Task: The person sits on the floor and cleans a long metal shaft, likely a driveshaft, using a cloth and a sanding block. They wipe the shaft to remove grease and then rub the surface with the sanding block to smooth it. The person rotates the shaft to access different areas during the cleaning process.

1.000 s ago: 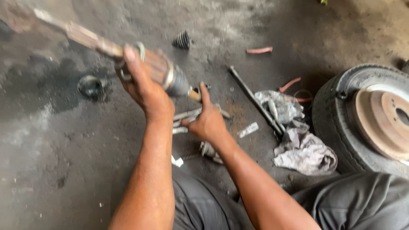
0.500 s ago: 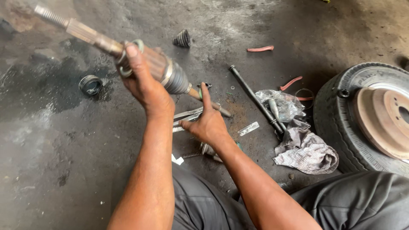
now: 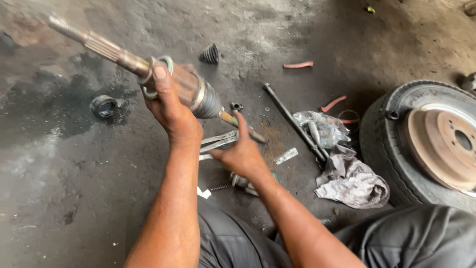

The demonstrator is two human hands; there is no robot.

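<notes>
Gripping axle shaft (image 3: 148, 69), left hand (image 3: 171, 111); right hand (image 3: 243, 154) open; oily concrete floor (image 3: 59, 188), tyre (image 3: 391, 144) nearby.

A crumpled clear plastic bag (image 3: 322, 126) lies on the floor (image 3: 74, 198) beside the tyre (image 3: 382, 134), and no labels, signs or screens show.

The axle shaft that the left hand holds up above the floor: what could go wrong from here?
The left hand alone grips the axle shaft, tilted, with its long splined end sticking out; it might slip and drop on the right hand below. The shaft and the floor look greasy, which weakens the grip. Loose tools and a long bar lie near the knees and could roll or trip.
</notes>
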